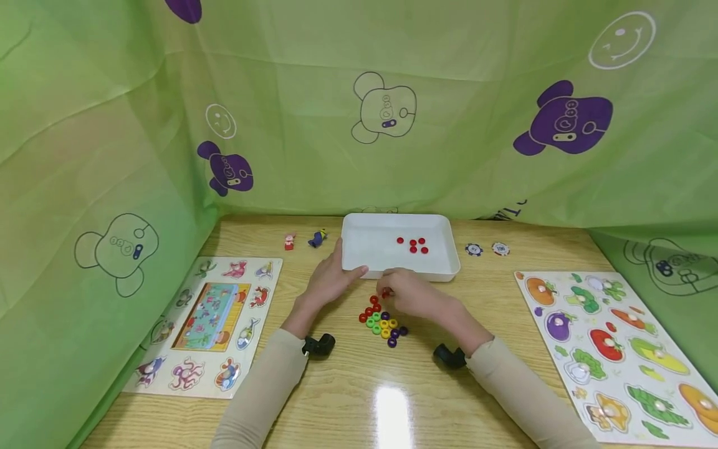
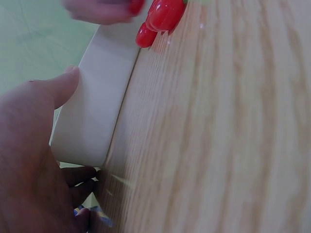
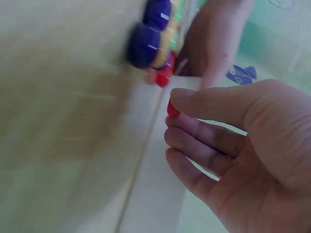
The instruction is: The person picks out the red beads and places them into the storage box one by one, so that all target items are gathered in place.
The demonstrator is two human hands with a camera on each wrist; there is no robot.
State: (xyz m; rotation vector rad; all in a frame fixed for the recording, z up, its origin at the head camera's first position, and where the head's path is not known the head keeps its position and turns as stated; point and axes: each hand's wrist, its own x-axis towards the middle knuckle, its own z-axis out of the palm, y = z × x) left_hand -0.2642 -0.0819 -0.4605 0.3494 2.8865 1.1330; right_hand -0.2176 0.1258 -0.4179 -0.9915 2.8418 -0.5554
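A white tray (image 1: 367, 240) stands at the back middle of the table with several small red rings (image 1: 413, 243) inside. My left hand (image 1: 328, 279) holds its front left corner, the thumb (image 2: 65, 87) at the rim and the other fingers round the outer side. Just off the tray's front wall, my right hand (image 1: 412, 293) pinches one red ring (image 3: 172, 109) between thumb and forefinger. Below the hands lie more rings on the table: red (image 1: 369, 310), green (image 1: 373, 322), yellow (image 1: 385, 333) and purple (image 1: 394, 334), bunched close together.
A sea-animal puzzle board (image 1: 263, 337) lies at the left, a vegetable puzzle board (image 1: 566, 324) at the right. Two small figures, one red (image 1: 289, 242) and one blue (image 1: 317, 238), are left of the tray. Two chips (image 1: 473, 249) lie right of it. Green cloth (image 1: 303, 156) encloses the table.
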